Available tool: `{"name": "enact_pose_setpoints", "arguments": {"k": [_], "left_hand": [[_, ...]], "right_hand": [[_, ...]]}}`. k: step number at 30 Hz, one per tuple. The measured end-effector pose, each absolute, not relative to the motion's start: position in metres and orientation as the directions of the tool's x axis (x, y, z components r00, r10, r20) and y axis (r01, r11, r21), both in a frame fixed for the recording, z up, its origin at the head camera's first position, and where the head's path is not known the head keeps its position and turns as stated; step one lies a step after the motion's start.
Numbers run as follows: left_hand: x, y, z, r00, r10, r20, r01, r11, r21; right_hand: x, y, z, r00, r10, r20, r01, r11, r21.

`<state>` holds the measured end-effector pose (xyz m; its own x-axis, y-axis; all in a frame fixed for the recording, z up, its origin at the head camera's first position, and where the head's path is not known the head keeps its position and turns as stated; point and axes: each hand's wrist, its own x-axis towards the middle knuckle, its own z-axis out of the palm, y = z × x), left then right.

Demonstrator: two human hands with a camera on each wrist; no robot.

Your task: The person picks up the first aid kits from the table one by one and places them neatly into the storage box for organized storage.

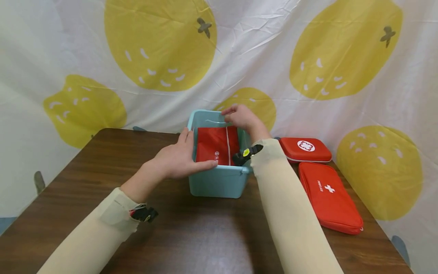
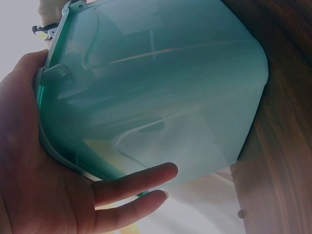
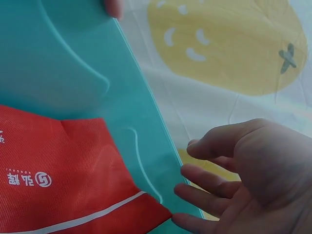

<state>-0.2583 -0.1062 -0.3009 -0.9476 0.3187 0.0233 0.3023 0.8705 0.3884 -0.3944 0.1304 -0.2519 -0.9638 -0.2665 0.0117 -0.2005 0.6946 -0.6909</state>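
Well, red bag (image 1: 212,142): I have it inside the blue-green bin (image 1: 217,184), its pale stripe running down the right part and white lettering low down, near the front rim.
Blue-green bin: it stands upright on the wooden table (image 1: 154,243), toward the back, close to the hanging cloth (image 1: 251,49).
Left hand (image 1: 174,158): spread at the bin's front left corner; my left wrist feed shows the palm by the rim and two fingers stretched straight outside the wall, and from the head I see the thumb along the front edge.
Right hand (image 1: 243,117): over the far right part of the rim, fingers loosely bent, thumb apart from them; I cannot tell whether the fingertips press on the edge.
Red case (image 1: 304,152): right of the bin, a round white emblem on its lid.
First aid pouch (image 1: 330,198): just in front of the case, marked with a white cross and lettering.
Sleeves (image 1: 291,205): cream-coloured, a dark strapped device at each wrist.
Cloth: white, printed with large yellow lemons, filling my background.
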Motion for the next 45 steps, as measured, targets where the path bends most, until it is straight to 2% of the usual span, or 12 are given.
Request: {"name": "enact_pose_setpoints", "arguments": {"k": [8, 18, 23, 29, 36, 41, 45], "left_hand": [[-0.258, -0.106, -0.302, -0.948, 0.316, 0.022, 0.299, 0.871, 0.389], [-0.256, -0.106, -0.302, -0.947, 0.321, 0.015, 0.300, 0.866, 0.399], [-0.255, -0.107, -0.300, -0.948, 0.318, 0.014, 0.296, 0.865, 0.405], [-0.254, -0.108, -0.300, -0.947, 0.320, 0.020, 0.300, 0.864, 0.404], [-0.252, -0.112, -0.301, -0.950, 0.310, 0.021, 0.293, 0.870, 0.398], [-0.253, -0.111, -0.303, -0.950, 0.311, 0.024, 0.295, 0.871, 0.394], [-0.254, -0.108, -0.303, -0.949, 0.315, 0.023, 0.298, 0.870, 0.393]], "right_hand": [[-0.391, 0.127, -0.243, -0.965, -0.248, 0.090, -0.232, 0.636, -0.736], [-0.371, 0.134, -0.215, -0.950, -0.285, 0.124, -0.227, 0.364, -0.903], [-0.355, 0.146, -0.196, -0.939, -0.288, 0.190, -0.284, 0.332, -0.900], [-0.338, 0.176, -0.191, -0.925, -0.270, 0.266, -0.345, 0.308, -0.887], [-0.318, 0.217, -0.200, -0.931, -0.225, 0.288, -0.354, 0.362, -0.862], [-0.305, 0.251, -0.213, -0.944, -0.206, 0.258, -0.330, 0.561, -0.759], [-0.296, 0.284, -0.231, -0.955, -0.217, 0.202, -0.296, 0.667, -0.683]]}}
